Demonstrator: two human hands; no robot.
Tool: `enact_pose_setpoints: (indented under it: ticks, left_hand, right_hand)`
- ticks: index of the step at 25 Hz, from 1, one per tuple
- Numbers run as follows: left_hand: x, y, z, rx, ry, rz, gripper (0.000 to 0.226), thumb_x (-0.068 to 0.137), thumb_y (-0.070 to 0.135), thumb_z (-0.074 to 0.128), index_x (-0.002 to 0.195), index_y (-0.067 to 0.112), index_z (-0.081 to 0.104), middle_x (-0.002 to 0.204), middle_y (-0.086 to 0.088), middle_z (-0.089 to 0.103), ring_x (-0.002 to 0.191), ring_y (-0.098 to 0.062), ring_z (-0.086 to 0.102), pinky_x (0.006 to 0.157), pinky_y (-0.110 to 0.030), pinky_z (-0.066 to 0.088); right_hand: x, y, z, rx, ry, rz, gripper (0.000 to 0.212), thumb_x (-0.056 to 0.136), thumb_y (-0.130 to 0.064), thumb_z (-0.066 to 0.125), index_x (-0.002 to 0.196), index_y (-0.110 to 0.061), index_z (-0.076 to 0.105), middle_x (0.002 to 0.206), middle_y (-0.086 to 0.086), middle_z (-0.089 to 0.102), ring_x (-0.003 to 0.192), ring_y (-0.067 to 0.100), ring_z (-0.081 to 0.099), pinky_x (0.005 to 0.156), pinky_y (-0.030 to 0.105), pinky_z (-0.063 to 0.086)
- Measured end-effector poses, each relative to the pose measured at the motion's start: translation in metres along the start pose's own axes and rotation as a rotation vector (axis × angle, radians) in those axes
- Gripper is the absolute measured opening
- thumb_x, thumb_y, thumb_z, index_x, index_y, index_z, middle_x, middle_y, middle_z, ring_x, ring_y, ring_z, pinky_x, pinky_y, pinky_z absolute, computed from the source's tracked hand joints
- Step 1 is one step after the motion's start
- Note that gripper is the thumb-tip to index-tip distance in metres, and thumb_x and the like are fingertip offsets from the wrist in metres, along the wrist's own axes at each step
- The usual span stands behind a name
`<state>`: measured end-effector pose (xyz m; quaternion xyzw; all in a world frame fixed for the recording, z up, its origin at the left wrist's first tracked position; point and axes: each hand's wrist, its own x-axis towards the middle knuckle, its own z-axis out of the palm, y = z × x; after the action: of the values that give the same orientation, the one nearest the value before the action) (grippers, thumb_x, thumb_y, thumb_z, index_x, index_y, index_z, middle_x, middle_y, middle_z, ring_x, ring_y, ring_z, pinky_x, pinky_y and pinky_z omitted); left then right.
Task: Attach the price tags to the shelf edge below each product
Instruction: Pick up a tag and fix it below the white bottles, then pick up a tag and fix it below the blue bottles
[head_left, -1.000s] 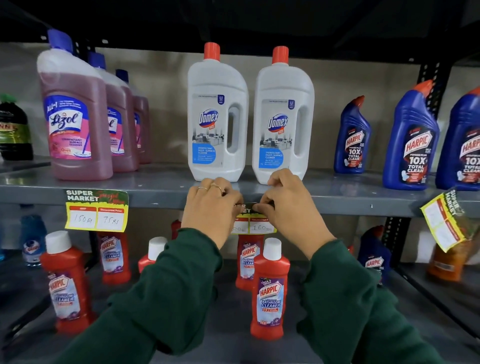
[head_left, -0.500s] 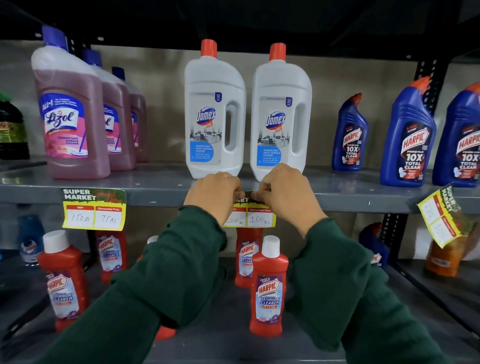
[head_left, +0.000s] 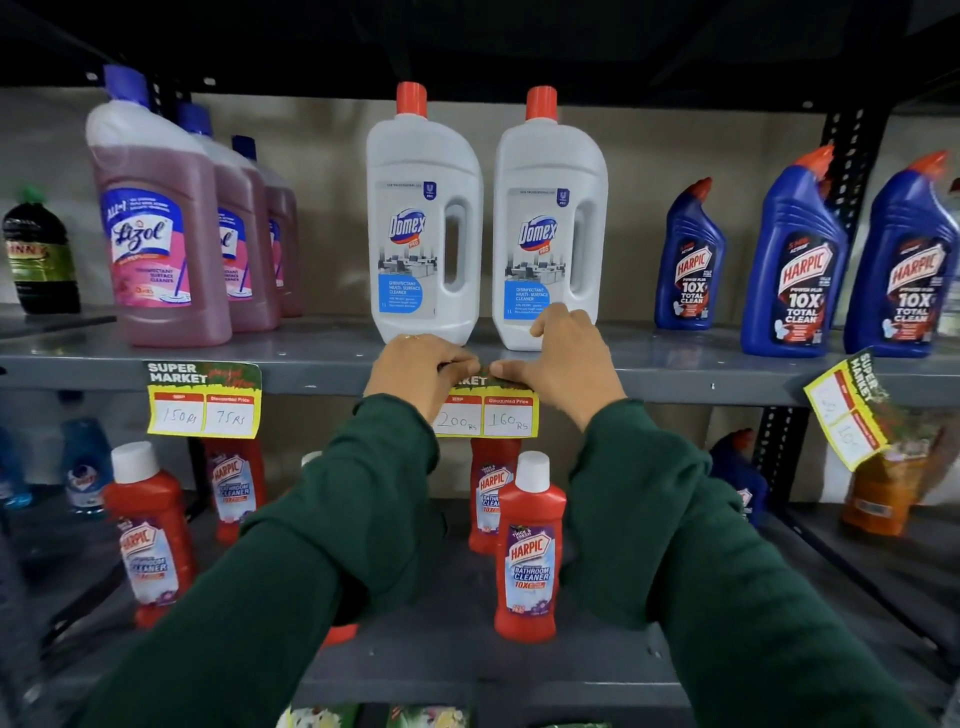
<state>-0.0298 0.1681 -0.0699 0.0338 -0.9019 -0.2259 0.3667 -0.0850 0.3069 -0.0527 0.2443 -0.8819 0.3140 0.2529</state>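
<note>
A yellow price tag reading 200 and 160 hangs from the grey shelf edge below two white Domex bottles. My left hand and my right hand both press fingertips on the tag's dark top strip against the edge. The left hand covers the tag's left corner. Another tag, reading 150 and 75, sits flat on the edge below the pink Lizol bottles. A third tag hangs tilted at the right below the blue Harpic bottles.
Red Harpic bathroom cleaner bottles stand on the lower shelf under my arms. A dark bottle stands at far left. An orange bottle sits low right beside a black perforated upright. More printed tags lie at the bottom edge.
The view has shifted slightly and my hands have spread a little apart along the tag's top strip, uncovering more of the tag. My right fingers now reach up near the right Domex bottle's base.
</note>
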Motion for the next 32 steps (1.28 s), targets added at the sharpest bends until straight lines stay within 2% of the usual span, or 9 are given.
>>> enact_pose_setpoints:
  ticks: [3,8,13,22,24,26,28,30,32]
  left_hand:
    - [0.000,-0.011,-0.004,-0.060,0.037,-0.082,0.021,0.088,0.025,0.060,0.100,0.012,0.071,0.106,-0.009,0.072,0.087,-0.015,0.054,0.080,-0.021,0.037]
    - [-0.012,-0.015,0.007,0.033,0.156,-0.047,0.020,0.091,0.017,0.055,0.101,0.009,0.070,0.110,-0.015,0.071,0.110,-0.034,0.055,0.099,-0.038,0.041]
    - [-0.013,-0.023,0.015,0.108,0.233,0.084,0.017,0.089,0.009,0.057,0.097,0.003,0.071,0.106,-0.015,0.073,0.104,-0.031,0.061,0.101,-0.043,0.041]
    - [-0.009,-0.031,0.025,0.083,0.314,0.079,0.015,0.087,0.006,0.059,0.096,0.002,0.071,0.103,-0.017,0.074,0.103,-0.034,0.063,0.106,-0.035,0.033]
    - [-0.010,-0.022,0.021,0.160,0.271,0.058,0.016,0.088,0.007,0.058,0.097,0.002,0.071,0.102,-0.021,0.073,0.098,-0.036,0.063,0.108,-0.043,0.031]
    - [-0.008,-0.004,0.020,0.329,0.224,-0.006,0.021,0.088,0.006,0.054,0.103,0.008,0.069,0.103,-0.023,0.072,0.098,-0.037,0.062,0.111,-0.050,0.027]
    - [-0.004,0.023,0.028,0.426,0.215,-0.010,0.035,0.085,0.002,0.051,0.116,0.013,0.061,0.119,-0.019,0.066,0.115,-0.034,0.055,0.112,-0.051,0.023]
    - [0.001,0.058,0.047,0.387,0.186,0.091,0.043,0.086,0.004,0.048,0.127,0.016,0.052,0.137,-0.011,0.054,0.130,-0.030,0.042,0.114,-0.049,0.019]
    - [0.006,0.098,0.075,0.326,0.123,0.233,0.039,0.090,0.011,0.043,0.129,0.015,0.048,0.141,-0.009,0.049,0.134,-0.029,0.037,0.114,-0.047,0.021]
  right_hand:
    - [-0.005,0.011,-0.008,0.068,0.007,0.075,0.057,0.072,-0.034,0.077,0.110,-0.004,0.047,0.113,0.016,0.056,0.104,0.031,0.053,0.083,0.036,0.044]
    - [-0.018,0.025,-0.013,0.207,0.095,0.114,0.039,0.078,-0.015,0.072,0.104,-0.004,0.044,0.100,0.020,0.067,0.090,0.033,0.061,0.077,0.041,0.053]
    - [-0.019,0.026,-0.015,0.236,0.112,0.097,0.039,0.077,-0.014,0.073,0.101,-0.002,0.045,0.096,0.020,0.067,0.087,0.033,0.062,0.078,0.041,0.054]
    - [-0.016,0.035,-0.009,0.231,0.103,0.035,0.036,0.079,-0.017,0.071,0.086,-0.014,0.036,0.094,0.018,0.067,0.085,0.033,0.062,0.077,0.042,0.054]
    - [-0.017,0.039,-0.013,0.210,0.066,-0.005,0.031,0.080,-0.014,0.068,0.090,-0.013,0.039,0.097,0.016,0.068,0.090,0.032,0.061,0.078,0.038,0.052]
    - [-0.021,0.050,-0.021,0.245,-0.071,-0.065,0.032,0.082,-0.014,0.067,0.107,-0.011,0.046,0.113,0.011,0.067,0.106,0.026,0.058,0.086,0.030,0.045]
    - [-0.026,0.068,-0.035,0.302,-0.176,-0.131,0.043,0.083,-0.019,0.067,0.123,-0.012,0.050,0.127,0.001,0.062,0.119,0.016,0.052,0.093,0.018,0.035]
    - [-0.031,0.094,-0.051,0.293,-0.040,-0.173,0.039,0.086,-0.015,0.063,0.123,-0.012,0.053,0.128,0.000,0.061,0.118,0.014,0.054,0.092,0.012,0.033]
    - [-0.034,0.129,-0.068,0.175,0.221,-0.123,0.032,0.087,-0.005,0.057,0.118,-0.010,0.057,0.124,0.007,0.063,0.115,0.022,0.054,0.090,0.012,0.030]
